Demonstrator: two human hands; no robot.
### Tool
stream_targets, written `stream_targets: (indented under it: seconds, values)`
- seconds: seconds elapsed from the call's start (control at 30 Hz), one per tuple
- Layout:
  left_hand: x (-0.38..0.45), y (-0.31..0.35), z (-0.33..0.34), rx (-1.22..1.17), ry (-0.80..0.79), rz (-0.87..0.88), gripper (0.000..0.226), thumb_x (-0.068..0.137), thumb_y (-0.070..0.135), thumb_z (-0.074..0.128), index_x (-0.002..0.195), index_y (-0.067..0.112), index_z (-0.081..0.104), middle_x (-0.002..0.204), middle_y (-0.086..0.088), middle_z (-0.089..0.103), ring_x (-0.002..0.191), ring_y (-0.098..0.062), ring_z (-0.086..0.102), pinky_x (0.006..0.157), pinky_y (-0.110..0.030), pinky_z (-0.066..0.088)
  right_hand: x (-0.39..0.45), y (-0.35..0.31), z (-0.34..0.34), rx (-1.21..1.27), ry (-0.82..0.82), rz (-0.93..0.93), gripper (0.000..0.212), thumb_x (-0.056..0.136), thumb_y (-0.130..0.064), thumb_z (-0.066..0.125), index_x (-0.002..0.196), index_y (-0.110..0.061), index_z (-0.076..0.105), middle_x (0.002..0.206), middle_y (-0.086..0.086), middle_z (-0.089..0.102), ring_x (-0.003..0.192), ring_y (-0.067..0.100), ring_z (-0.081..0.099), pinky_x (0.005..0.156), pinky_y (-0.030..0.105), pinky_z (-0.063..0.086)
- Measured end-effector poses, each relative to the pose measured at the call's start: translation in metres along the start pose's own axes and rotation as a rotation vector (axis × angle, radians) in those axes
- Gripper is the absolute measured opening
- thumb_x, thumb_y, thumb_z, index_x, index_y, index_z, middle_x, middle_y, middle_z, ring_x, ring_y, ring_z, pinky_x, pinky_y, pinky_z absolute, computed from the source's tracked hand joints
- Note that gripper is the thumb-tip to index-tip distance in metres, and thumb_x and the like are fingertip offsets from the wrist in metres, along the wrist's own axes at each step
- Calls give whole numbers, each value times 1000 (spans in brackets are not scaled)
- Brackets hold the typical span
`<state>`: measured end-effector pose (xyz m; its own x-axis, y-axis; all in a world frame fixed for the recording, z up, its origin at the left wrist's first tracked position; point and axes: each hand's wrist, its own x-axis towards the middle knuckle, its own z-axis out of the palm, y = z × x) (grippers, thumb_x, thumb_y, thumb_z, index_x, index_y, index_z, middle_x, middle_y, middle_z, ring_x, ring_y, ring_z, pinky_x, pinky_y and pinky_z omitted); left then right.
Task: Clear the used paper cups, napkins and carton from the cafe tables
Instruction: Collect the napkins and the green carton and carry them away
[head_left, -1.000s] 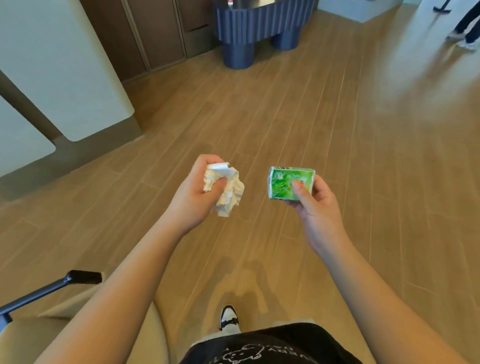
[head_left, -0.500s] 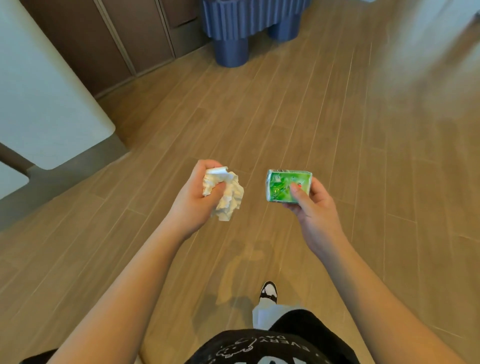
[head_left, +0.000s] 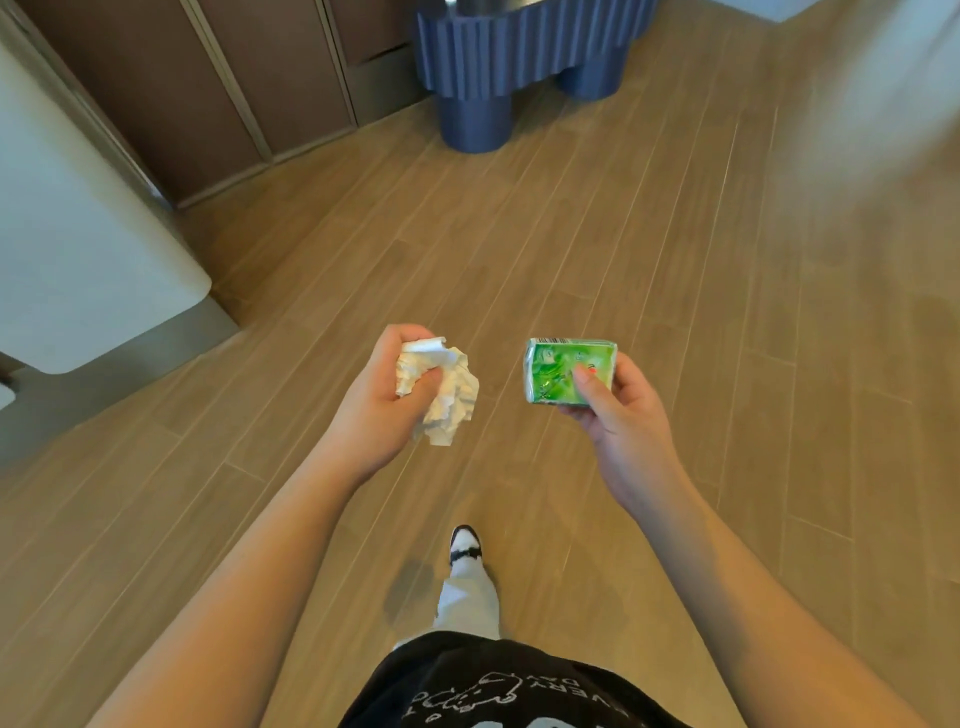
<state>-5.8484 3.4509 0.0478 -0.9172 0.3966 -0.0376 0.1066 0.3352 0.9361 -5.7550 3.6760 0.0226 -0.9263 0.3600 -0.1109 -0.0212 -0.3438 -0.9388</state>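
A wooden floor (head_left: 597, 249) lay below, a blue ribbed stand (head_left: 524, 57) ahead. The left hand (head_left: 376, 410) had its grip closed on a crumpled napkin (head_left: 447, 400); the right hand (head_left: 618, 415) gripped a green carton (head_left: 561, 371) just beside it.

Bare wood floor (head_left: 597, 249) lies open ahead of me. A ribbed blue stand (head_left: 524, 57) blocks the far end; brown cabinet doors (head_left: 208, 93) wall its left. A pale rounded counter (head_left: 88, 260) crowds my left side. The right stays clear.
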Motion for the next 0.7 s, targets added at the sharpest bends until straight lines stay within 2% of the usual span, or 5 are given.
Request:
stream_targets:
  seconds: [0.13,0.27,0.4,0.53,0.7]
  values:
    - [75,-12,-4,-7,-13,-9,25,93,34,57,109,53,54,99,20,67,88,-17,67,71,-41,57,77,1,-3,-33,31,5,17,98,-21,62,114,-19,69,111,3,76,101,17,71,82,30,57]
    - [160,-11,-13,-57,-37,-15,27,92,34,56,107,56,53,98,25,66,81,2,65,67,-27,53,163,-13,2,-40,87,-8,15,100,-16,61,108,-24,71,105,-1,76,94,13,72,76,24,55]
    - [245,4,-22,-99,-82,-21,26,90,37,56,105,57,53,97,23,67,81,0,65,65,-25,53,235,-26,11,-57,95,-7,17,92,-25,65,107,-24,72,105,1,77,93,13,72,73,24,56]
    - [321,18,-17,-147,-96,18,27,91,31,56,106,54,54,94,24,67,80,2,64,62,-17,50,297,-33,9,-43,104,-3,17,93,-24,66,108,-22,72,104,2,76,91,13,72,71,22,55]
    - [414,23,7,-152,-122,37,29,92,27,56,108,50,52,93,24,66,81,-1,64,65,-20,51,384,-44,-4,-10,116,-2,16,92,-25,68,106,-19,71,102,3,75,88,13,70,71,23,55]
